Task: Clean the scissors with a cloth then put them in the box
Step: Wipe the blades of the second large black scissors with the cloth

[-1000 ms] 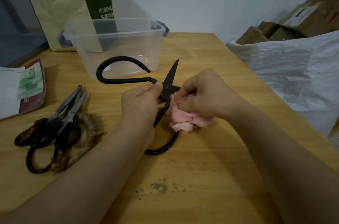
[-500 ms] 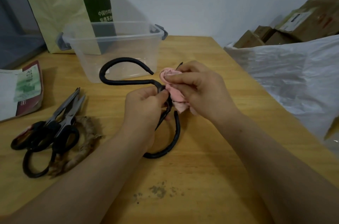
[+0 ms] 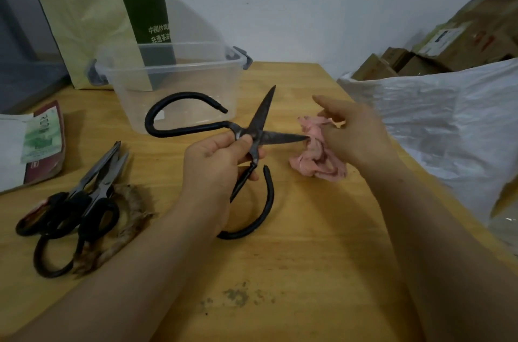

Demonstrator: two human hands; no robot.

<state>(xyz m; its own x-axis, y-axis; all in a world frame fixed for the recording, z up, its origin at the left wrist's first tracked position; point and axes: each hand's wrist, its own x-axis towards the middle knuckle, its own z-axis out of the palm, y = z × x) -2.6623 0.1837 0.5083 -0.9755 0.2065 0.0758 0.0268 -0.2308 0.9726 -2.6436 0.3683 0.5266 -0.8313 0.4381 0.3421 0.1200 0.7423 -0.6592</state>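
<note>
My left hand [image 3: 221,162] grips large black iron scissors [image 3: 260,120] at the pivot, above the wooden table [image 3: 308,271]. Their blades are spread apart, one pointing up toward the box, the other pointing right. My right hand [image 3: 353,134] holds a crumpled pink cloth [image 3: 316,156] at the tip of the right-pointing blade, with its index finger stretched out. The cloth's lower part touches the table. A clear plastic box [image 3: 173,81] with grey latches stands behind the scissors, with nothing visible inside.
Several other black-handled scissors [image 3: 75,201] lie at the left on a brown furry ring. A packet and papers [image 3: 36,142] sit at the far left. A green bag [image 3: 103,19] stands behind the box. White plastic sheeting [image 3: 448,131] and cardboard boxes [image 3: 462,41] border the right edge.
The scissor blades have opened wide. My right hand slid the cloth off along one blade toward its tip and moved right and down.
</note>
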